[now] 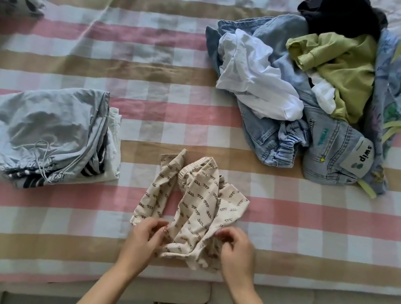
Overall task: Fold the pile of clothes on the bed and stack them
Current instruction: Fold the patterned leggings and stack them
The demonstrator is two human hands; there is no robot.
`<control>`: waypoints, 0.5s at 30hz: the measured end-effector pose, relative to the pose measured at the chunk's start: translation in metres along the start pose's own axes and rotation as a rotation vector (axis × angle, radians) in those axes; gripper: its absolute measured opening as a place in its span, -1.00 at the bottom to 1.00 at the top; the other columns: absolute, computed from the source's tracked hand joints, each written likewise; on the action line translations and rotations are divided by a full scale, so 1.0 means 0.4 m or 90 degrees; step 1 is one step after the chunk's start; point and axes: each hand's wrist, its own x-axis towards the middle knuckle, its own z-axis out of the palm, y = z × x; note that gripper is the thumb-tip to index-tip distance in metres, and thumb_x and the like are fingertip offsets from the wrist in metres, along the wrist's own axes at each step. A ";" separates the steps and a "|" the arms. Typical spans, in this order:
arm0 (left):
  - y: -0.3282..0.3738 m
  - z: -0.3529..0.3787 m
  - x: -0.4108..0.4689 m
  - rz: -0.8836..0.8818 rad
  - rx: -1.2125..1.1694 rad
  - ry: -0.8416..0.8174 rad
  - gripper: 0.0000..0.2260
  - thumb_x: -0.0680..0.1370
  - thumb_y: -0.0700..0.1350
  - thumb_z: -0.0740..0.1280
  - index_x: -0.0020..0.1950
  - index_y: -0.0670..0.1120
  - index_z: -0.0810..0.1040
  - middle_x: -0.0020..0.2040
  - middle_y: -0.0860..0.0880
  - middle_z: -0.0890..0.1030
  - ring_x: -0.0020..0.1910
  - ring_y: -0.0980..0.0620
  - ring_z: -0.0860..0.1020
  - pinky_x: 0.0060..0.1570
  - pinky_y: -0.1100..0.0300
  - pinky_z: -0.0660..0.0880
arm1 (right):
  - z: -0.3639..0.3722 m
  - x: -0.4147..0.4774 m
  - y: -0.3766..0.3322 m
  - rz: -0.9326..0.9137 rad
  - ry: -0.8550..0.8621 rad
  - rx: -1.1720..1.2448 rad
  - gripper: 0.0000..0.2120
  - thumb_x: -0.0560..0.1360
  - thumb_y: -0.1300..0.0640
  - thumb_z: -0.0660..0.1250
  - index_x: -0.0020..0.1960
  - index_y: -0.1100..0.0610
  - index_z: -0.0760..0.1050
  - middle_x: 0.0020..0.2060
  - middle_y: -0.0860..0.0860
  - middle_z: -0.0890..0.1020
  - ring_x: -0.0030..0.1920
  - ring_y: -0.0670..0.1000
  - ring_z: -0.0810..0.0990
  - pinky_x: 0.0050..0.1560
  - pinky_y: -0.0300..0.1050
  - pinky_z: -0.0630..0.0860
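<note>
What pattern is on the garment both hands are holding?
The garment is cream with small dark squiggles; head view shows it.
</note>
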 end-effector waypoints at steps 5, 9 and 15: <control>0.087 0.011 0.165 -0.025 -0.112 0.065 -0.70 0.55 -0.29 0.22 0.26 -0.10 0.48 0.21 -0.05 0.54 0.21 0.04 0.48 0.25 0.09 0.41 | -0.010 0.189 -0.101 -0.110 0.121 0.003 -0.79 0.45 0.35 0.23 -0.05 0.15 0.59 -0.10 0.01 0.59 -0.01 0.03 0.52 -0.02 -0.17 0.40; 0.118 0.030 0.265 -0.067 -0.217 -0.011 -0.55 0.50 -0.36 0.25 0.36 -0.06 0.37 0.17 0.02 0.54 0.09 0.18 0.54 0.11 0.27 0.49 | 0.052 0.353 -0.136 -0.037 -0.118 -0.195 -0.64 0.52 -0.07 0.25 0.22 0.11 0.45 0.14 0.05 0.54 0.21 0.10 0.45 0.19 0.05 0.40; 0.136 0.021 0.290 -0.024 -0.194 -0.094 -0.68 0.46 -0.36 0.31 0.18 -0.13 0.51 -0.01 -0.02 0.60 -0.05 0.06 0.58 -0.08 0.26 0.55 | 0.059 0.393 -0.171 0.054 -0.171 0.061 -0.87 0.39 0.14 0.46 -0.09 0.15 0.59 -0.21 0.05 0.66 -0.18 0.04 0.61 -0.05 -0.01 0.58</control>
